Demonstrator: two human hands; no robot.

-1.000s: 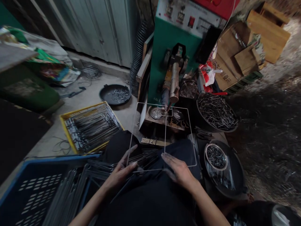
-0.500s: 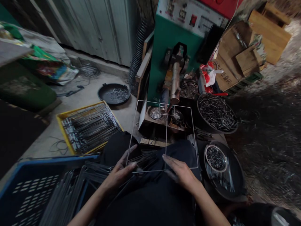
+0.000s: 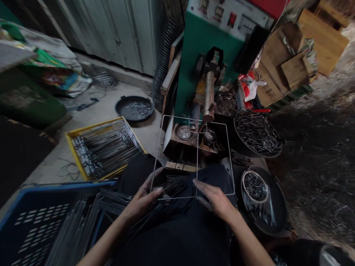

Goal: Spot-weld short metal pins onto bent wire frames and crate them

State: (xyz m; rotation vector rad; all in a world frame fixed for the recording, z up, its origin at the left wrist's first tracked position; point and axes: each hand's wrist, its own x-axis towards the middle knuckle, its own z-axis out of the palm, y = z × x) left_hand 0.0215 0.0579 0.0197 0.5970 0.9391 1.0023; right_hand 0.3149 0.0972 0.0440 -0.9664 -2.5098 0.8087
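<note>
I hold a thin square wire frame (image 3: 196, 155) with a centre wire flat above my lap. My left hand (image 3: 142, 201) pinches its near left corner, fingers closed on the wire. My right hand (image 3: 215, 199) grips the near edge beside the centre wire. The frame's far edge reaches under the brass electrode (image 3: 208, 98) of the green welding machine (image 3: 199, 48). A bundle of wire pieces (image 3: 166, 186) lies on my lap under the frame.
A yellow tray (image 3: 104, 146) of wire rods sits on the floor at left, a blue crate (image 3: 41, 221) with more frames nearer. Black pans (image 3: 256, 135) of short wire pieces stand at right, another pan (image 3: 134, 108) behind. Cardboard boxes (image 3: 280, 62) are at the upper right.
The frame's far edge has shifted slightly right and further under the electrode. Both hands keep the same hold on the near edge.
</note>
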